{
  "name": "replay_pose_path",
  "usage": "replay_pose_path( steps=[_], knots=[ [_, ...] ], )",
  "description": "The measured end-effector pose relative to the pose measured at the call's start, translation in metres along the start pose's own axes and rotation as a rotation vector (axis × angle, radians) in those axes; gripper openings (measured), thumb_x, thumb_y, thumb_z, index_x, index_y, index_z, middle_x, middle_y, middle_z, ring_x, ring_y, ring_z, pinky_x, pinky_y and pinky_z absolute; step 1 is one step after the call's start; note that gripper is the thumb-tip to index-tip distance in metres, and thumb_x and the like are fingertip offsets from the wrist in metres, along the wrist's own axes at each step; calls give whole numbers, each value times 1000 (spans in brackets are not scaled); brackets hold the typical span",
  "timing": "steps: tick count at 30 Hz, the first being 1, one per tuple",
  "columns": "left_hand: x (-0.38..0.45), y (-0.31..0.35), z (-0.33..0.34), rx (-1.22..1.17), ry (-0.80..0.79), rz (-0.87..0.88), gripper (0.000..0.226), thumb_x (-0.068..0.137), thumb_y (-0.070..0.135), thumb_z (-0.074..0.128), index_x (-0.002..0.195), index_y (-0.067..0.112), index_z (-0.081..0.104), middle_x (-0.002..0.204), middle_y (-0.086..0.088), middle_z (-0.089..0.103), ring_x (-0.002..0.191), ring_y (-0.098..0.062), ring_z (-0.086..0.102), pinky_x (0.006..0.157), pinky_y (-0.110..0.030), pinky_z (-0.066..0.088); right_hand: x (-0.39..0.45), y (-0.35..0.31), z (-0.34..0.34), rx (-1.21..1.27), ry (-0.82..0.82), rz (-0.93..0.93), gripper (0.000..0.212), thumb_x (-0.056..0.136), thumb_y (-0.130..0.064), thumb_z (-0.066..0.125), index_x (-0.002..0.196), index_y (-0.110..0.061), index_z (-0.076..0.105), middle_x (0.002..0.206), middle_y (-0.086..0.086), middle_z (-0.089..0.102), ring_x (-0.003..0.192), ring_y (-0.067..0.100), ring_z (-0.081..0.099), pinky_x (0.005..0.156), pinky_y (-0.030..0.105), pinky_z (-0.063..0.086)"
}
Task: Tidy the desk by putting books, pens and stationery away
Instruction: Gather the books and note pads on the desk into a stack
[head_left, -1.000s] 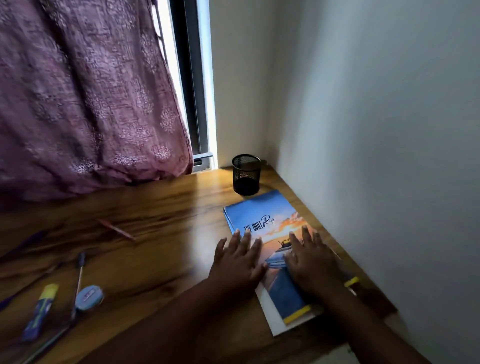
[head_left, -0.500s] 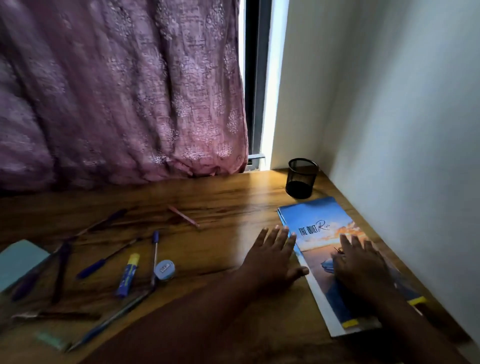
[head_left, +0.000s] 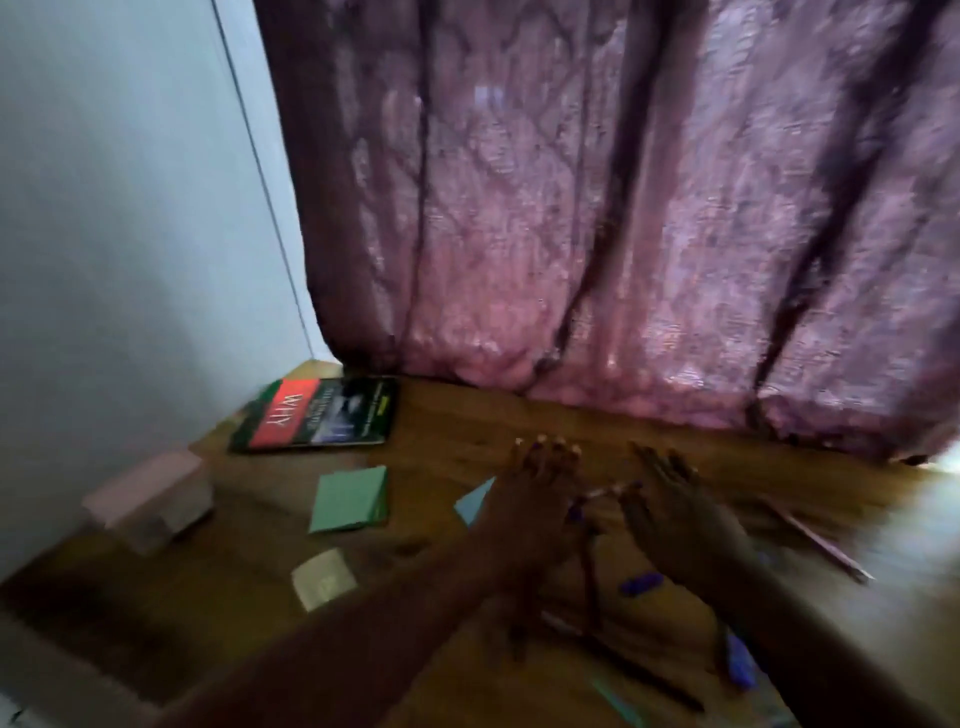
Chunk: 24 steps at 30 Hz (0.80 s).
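Note:
The view is blurred by motion. My left hand (head_left: 535, 499) and my right hand (head_left: 675, 514) hover side by side over the wooden desk (head_left: 447, 421), fingers spread, holding nothing. Under and between them lie several pens (head_left: 587, 566) and a pencil (head_left: 815, 540) to the right. A dark book with a red band (head_left: 317, 418) lies flat at the back left. A green sticky-note pad (head_left: 350, 499), a blue pad (head_left: 475, 501) partly hidden by my left hand, and a pale pad (head_left: 323, 578) lie to the left of my left arm.
A pink box (head_left: 148, 499) sits against the white wall (head_left: 130, 234) on the left. A mauve curtain (head_left: 597, 208) hangs down to the desk's back edge. Blue caps or small items (head_left: 641, 584) lie near my right forearm.
The view has swung from the desk's right corner to its left side. Both hands have left the blue book, which along with the black mesh cup is out of view, and now hover over the pens.

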<state>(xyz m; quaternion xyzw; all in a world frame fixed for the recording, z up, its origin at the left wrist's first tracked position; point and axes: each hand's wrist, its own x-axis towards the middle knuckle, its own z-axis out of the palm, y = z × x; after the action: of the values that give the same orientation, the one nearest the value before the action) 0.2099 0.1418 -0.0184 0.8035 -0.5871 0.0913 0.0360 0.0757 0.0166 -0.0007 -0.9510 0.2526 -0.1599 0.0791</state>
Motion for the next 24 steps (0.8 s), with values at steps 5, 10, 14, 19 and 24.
replay_pose_path(
  steps=[5, 10, 14, 19, 24],
  knots=[
    [-63, -176, 2, 65, -58, -249, 78, 81, 63, 29, 124, 8, 61, 130, -14, 61, 121, -34, 56, 100, -57, 40, 87, -171, 66, 58, -17, -165, 56, 80, -40, 40, 118, -5, 63, 114, 18, 67, 103, 39, 65, 83, 51, 52],
    [-97, -294, 10, -10, -94, -517, 83, 86, 68, 24, 151, 17, 19, 159, -10, 17, 146, -34, 15, 116, -52, 7, 150, -265, 127, 96, -251, -192, 72, 80, -46, 21, 144, -17, 37, 150, 11, 38, 138, 32, 33, 111, 42, 29],
    [-85, -344, 24, -169, -161, -731, 74, 92, 61, 35, 150, 20, 16, 160, -10, 8, 146, -34, 8, 116, -53, 12, 187, -297, 167, 112, -332, -130, 58, 85, -34, 37, 142, -20, 38, 152, 11, 33, 137, 31, 32, 112, 38, 28],
    [-75, -372, 39, -338, -183, -1087, 82, 86, 63, 47, 147, 14, 22, 157, -24, 4, 144, -44, 1, 116, -56, 6, 210, -313, 202, 171, -278, 142, 48, 87, -40, 47, 130, -18, 49, 139, 15, 45, 121, 36, 47, 100, 41, 39],
    [-54, -385, 34, -528, -211, -1366, 110, 67, 66, 67, 148, 18, 10, 156, -20, 2, 141, -46, 4, 112, -64, 9, 227, -329, 201, 274, -268, 477, 57, 74, -36, 63, 124, -12, 50, 126, 14, 55, 115, 34, 52, 95, 40, 43]
  ],
)
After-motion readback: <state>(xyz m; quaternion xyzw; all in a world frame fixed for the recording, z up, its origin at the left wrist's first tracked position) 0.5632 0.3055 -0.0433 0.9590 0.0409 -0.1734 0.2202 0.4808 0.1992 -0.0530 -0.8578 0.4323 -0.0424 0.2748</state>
